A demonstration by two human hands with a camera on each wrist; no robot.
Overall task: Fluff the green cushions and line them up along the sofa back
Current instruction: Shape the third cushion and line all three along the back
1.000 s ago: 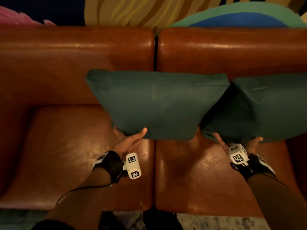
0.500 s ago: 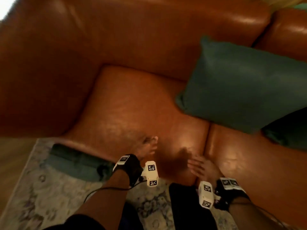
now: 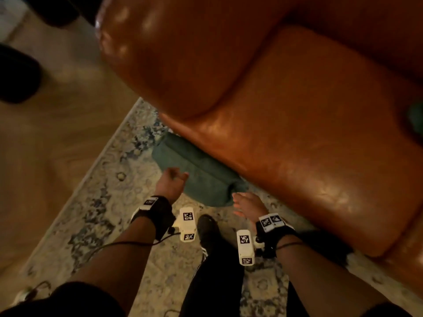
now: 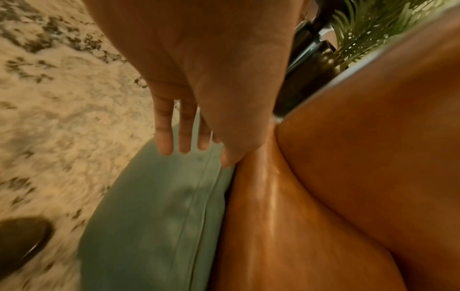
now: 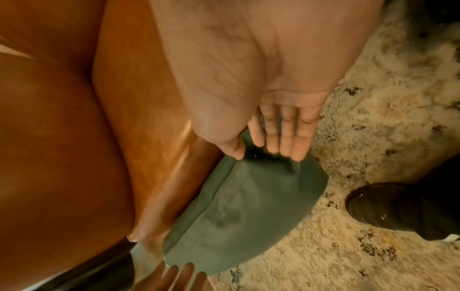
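Note:
A green cushion (image 3: pixel 201 172) lies on the rug, pushed against the front of the brown leather sofa (image 3: pixel 309 124). My left hand (image 3: pixel 171 181) hovers over the cushion's left part with fingers straight, holding nothing. The left wrist view shows those fingers (image 4: pixel 171 135) spread just above the cushion (image 4: pixel 154 226). My right hand (image 3: pixel 245 203) reaches the cushion's right end, also with straight fingers. In the right wrist view its fingertips (image 5: pixel 286 145) are at the cushion's corner (image 5: pixel 244 212), touching or nearly so. Another green cushion (image 3: pixel 415 117) peeks in at the right edge on the sofa seat.
A pale patterned rug (image 3: pixel 109 202) covers the floor in front of the sofa; bare wood floor (image 3: pixel 45 133) lies to the left. My dark shoe (image 3: pixel 207 229) stands between my arms, close to the cushion. A potted plant (image 4: pixel 368 25) sits beyond the sofa arm.
My head turned down and left, from the cushions on the sofa back to the one on the floor. Both hands left the seat and dropped toward the floor cushion.

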